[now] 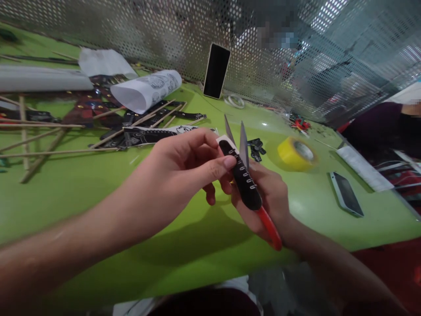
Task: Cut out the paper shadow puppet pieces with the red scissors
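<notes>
Pinching with thumb and fingers, the left hand (184,169) is gripping the upper end of a black strip (248,188); the strip is showing a rounded lower end, a row of pale loop marks and white at its top. Behind it, the right hand (272,193) is grasping red-handled scissors (244,142), blades parted and pointing away. Both wrists are angling inward above the green table (144,259). Farther out, a yellow tape roll (287,153) is resting rightward, a rolled printed sheet (158,85) leftward.
</notes>
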A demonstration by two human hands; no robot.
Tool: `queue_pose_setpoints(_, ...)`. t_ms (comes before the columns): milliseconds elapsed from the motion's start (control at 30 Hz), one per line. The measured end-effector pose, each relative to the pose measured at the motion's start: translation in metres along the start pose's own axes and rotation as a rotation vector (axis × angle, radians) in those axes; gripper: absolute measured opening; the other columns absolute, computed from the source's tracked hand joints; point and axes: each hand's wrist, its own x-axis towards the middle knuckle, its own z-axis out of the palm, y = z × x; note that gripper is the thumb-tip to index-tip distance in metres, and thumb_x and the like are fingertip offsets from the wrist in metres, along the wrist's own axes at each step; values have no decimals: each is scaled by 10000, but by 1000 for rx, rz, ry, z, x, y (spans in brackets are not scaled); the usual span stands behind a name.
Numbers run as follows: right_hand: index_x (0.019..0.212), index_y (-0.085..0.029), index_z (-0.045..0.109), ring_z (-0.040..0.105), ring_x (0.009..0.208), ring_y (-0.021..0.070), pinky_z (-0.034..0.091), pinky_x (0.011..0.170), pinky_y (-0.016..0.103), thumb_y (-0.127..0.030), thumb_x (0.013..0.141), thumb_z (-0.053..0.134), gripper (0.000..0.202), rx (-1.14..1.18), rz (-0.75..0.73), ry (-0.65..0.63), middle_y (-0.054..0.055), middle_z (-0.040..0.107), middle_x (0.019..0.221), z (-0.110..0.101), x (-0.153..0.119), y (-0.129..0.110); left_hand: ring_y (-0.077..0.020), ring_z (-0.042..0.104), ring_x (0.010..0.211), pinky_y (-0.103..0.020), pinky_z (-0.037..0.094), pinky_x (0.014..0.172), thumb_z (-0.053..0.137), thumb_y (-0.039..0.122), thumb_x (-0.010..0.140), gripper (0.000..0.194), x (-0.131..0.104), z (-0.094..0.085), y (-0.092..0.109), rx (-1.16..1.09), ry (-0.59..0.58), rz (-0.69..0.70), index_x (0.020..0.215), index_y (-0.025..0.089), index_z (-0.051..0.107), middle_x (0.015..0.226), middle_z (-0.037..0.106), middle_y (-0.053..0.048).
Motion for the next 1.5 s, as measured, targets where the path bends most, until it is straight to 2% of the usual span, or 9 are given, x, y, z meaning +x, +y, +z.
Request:
queue_pose_setpoints(233,944,-231,612,749,808,200,630,757,332,-86,850,581,176,-88,-158,52,38,735,891,-9,7,-19,-57,576,532,-165,502,491,890,155,847,161,-2,0,7,179,147,60,745,225,786,646,684,57)
queue_pose_setpoints(433,918,-239,598,741,791,186,627,746,321,-87,874,585,159,-95,-137,67,9,715,853,-3,6,-16,-52,526,485,-149,447,431,886,163,822,132,-3,3,12,206,222,54,715,224,838,541,635,57)
queue_pose_setpoints(633,928,-270,590,734,768,210,624,714,356,-120,855,605,167,-107,-137,36,14,726,841,-6,6,-20,-55,545,481,-137,438,421,881,152,809,150,-2,1,9,195,221,44,693,239,842,541,655,51)
queue_pose_setpoints(800,894,-272,586,733,748,215,621,724,373,-132,841,589,150,-83,-99,31,6,715,813,-9,5,-22,-60,561,485,-137,437,413,897,146,794,156,-2,1,11,177,202,36,699,254,838,562,681,51)
queue_pose_setpoints(1067,782,-257,576,676,696,199,545,638,339,-96,820,636,176,4,24,68,-13,673,747,-5,1,-21,-52,515,451,-153,381,374,915,192,826,162,-4,2,14,225,197,87,700,248,830,537,650,58)
queue_pose_setpoints(1167,837,-255,669,622,646,180,476,553,311,-119,924,663,161,55,139,111,-15,673,760,-5,-3,-14,-51,520,460,-146,403,395,932,146,807,181,-5,3,14,202,188,77,698,247,829,532,649,65)
queue_pose_setpoints(1267,802,-246,651,635,662,178,523,586,308,-154,1045,571,271,142,180,79,-6,665,759,-5,-5,-10,-58,527,469,-148,446,425,942,136,797,182,-6,2,13,189,205,69,705,258,843,532,643,71)
queue_pose_setpoints(1367,789,-238,639,671,728,186,587,695,319,-118,1013,606,257,172,198,78,-9,675,780,-5,-4,-13,-67,521,466,-165,447,422,946,162,804,167,-6,2,13,208,211,67,711,265,853,538,645,65)
queue_pose_setpoints(1500,798,-233,653,676,724,184,589,658,301,-132,1023,617,250,190,189,98,-2,694,798,-5,-3,-19,-77,519,454,-186,418,395,953,193,807,164,-6,3,15,227,207,56,700,264,851,526,638,53)
